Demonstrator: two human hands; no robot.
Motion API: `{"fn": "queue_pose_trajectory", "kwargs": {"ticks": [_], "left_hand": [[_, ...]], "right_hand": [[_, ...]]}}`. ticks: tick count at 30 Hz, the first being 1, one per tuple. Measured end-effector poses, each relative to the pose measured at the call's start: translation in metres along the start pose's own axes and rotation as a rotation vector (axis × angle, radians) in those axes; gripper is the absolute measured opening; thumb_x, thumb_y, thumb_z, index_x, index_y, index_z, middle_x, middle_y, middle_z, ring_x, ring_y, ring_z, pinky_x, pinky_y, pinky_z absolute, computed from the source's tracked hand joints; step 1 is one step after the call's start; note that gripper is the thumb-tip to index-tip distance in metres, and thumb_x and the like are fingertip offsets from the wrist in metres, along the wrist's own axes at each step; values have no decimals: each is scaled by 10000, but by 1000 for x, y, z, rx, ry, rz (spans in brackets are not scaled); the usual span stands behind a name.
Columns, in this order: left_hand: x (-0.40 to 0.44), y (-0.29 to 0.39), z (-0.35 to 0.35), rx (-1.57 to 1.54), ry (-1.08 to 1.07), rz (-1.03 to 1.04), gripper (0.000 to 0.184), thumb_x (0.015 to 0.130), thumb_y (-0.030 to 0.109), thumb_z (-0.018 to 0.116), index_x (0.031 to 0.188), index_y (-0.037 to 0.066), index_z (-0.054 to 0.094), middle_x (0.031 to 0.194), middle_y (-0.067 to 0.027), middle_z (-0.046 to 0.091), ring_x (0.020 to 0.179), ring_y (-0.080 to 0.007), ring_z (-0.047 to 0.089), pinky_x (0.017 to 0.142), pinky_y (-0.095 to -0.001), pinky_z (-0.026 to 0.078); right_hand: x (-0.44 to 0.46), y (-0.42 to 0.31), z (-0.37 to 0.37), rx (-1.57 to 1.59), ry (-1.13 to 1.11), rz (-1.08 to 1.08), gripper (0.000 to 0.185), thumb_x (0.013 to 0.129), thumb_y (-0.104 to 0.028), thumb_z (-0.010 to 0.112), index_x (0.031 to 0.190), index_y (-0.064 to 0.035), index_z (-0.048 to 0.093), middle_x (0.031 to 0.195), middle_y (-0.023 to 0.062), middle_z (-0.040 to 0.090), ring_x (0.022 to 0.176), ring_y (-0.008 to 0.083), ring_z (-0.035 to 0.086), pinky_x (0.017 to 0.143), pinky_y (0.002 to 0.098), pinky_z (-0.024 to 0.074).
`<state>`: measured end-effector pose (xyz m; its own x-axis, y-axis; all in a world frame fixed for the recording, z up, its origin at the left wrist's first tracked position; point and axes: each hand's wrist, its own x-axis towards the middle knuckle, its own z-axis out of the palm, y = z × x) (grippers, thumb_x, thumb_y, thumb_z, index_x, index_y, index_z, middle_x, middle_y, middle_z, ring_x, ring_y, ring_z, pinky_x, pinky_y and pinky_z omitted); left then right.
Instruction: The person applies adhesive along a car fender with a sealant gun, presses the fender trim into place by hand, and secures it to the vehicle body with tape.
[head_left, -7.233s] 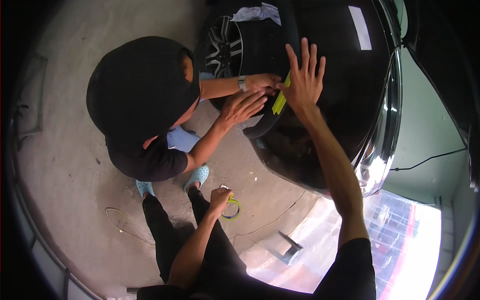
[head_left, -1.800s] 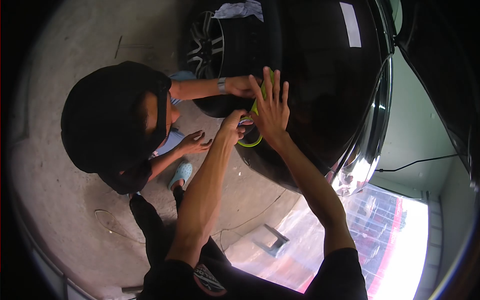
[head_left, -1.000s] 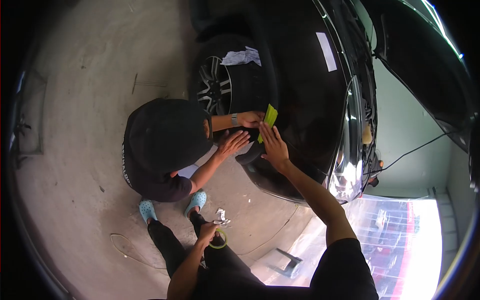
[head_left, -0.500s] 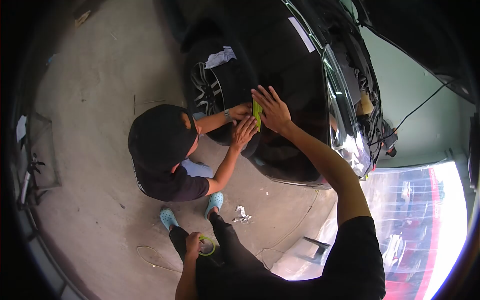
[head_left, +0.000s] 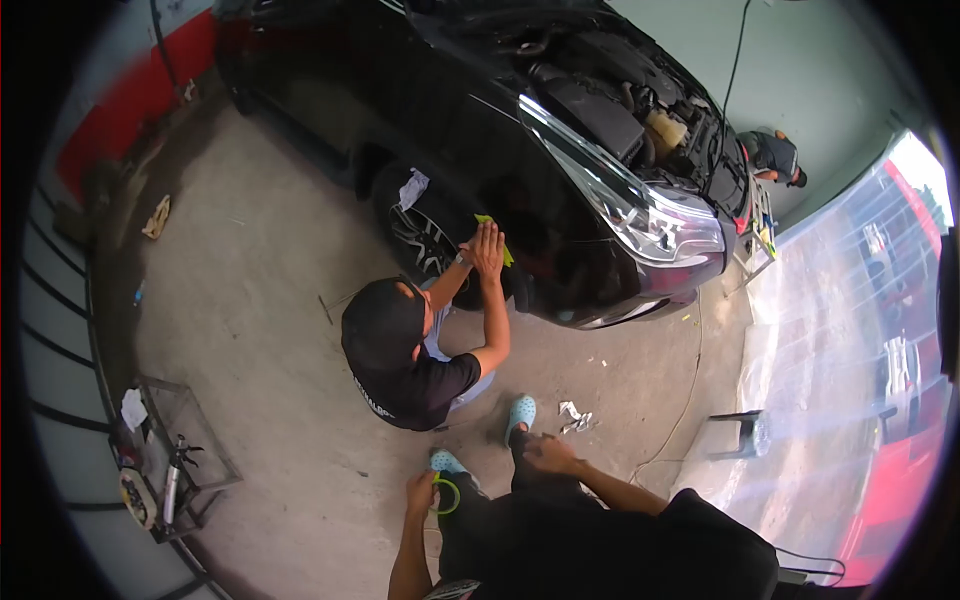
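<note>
My left hand (head_left: pixel 421 493) is closed on a thin yellow-green roll of tape (head_left: pixel 447 495), held low by my leg. My right hand (head_left: pixel 550 455) hangs in front of my other leg, away from the car; motion blurs its fingers. Ahead of me stands a black car (head_left: pixel 440 130). At its front wheel arch, a crouching person (head_left: pixel 400 360) in a black cap presses both hands (head_left: pixel 484 248) on a yellow-green strip (head_left: pixel 507 257). The hands cover part of that strip.
The car's engine bay (head_left: pixel 610 100) lies exposed. A grey cloth (head_left: pixel 413 188) rests on the front tyre. Crumpled scraps (head_left: pixel 577 417) and a cable (head_left: pixel 697 370) lie on the floor. A black stool (head_left: pixel 738 435) is at right, a metal frame stand (head_left: pixel 205 445) at left. Another person (head_left: pixel 775 155) bends beyond the car.
My right hand has left the strip on the fender and dropped down before my legs. The view has shifted, showing more engine bay. The crouching person's hands stay at the strip.
</note>
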<state>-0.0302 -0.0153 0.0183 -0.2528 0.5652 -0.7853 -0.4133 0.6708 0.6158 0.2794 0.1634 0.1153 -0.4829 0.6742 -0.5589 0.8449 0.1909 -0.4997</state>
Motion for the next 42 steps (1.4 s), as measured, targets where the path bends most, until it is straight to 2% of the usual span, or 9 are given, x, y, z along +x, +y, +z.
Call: {"fn": "queue_pose_trajectory", "kwargs": {"ticks": [3,6,10,13,20,23,31,34,42], "left_hand": [[-18,33,18,169,-73,140,227,960,257,644,1033,53,714,668,1,590,512,-77,518,442,-252,352],[-30,45,52,268,-193,343,271,966,238,634,1153,60,716,727,-10,636,579,-84,574,508,-255,417],[-57,60,89,457,-345,371,295,963,193,626,1204,33,683,822,-43,691,674,-105,631,586,-273,487],[-53,35,111,393,-438,532,374,964,207,612,1290,23,619,871,-74,712,721,-126,651,634,-286,508],[-86,24,109,447,-613,331,537,991,187,590,1477,54,407,985,-116,708,755,-134,665,613,-268,492],[-122,27,108,467,-685,214,532,1023,214,573,1504,89,384,1053,-87,678,787,-116,617,654,-263,485],[-162,-1,110,330,-560,331,542,1008,126,593,1497,69,366,943,-66,672,681,-91,569,597,-246,466],[-166,7,110,320,-558,388,548,999,122,602,1498,85,377,975,-60,678,687,-71,556,595,-237,451],[-162,61,146,228,-542,533,559,985,88,595,1497,63,371,871,-55,687,672,-81,576,608,-231,463]], "right_hand": [[-44,-42,32,272,82,58,369,917,-384,651,1131,-98,742,1066,179,741,1070,349,689,931,440,547],[-46,-50,51,370,145,0,367,928,-376,645,1125,-80,737,1001,159,756,959,335,725,894,421,561],[-26,-46,63,564,257,-18,357,948,-375,635,1106,-74,743,970,150,760,932,322,735,861,419,563],[-34,-44,60,542,257,-65,399,967,-366,635,1136,-14,717,956,161,759,907,273,735,843,378,560],[-75,-28,81,710,285,-40,392,933,-335,704,1129,5,722,963,158,762,877,230,736,815,368,563],[-103,-19,105,709,266,-22,372,915,-330,736,1096,-6,743,950,132,767,864,209,736,788,349,564],[-133,-27,90,784,160,48,316,881,-283,792,1036,-9,762,928,98,773,831,153,722,731,308,552],[-128,-27,86,925,180,-83,340,853,-289,819,988,16,754,869,134,767,773,169,720,717,306,550],[-105,-43,10,797,422,-95,215,902,-172,755,999,17,723,904,104,753,832,169,713,766,316,557]]}}
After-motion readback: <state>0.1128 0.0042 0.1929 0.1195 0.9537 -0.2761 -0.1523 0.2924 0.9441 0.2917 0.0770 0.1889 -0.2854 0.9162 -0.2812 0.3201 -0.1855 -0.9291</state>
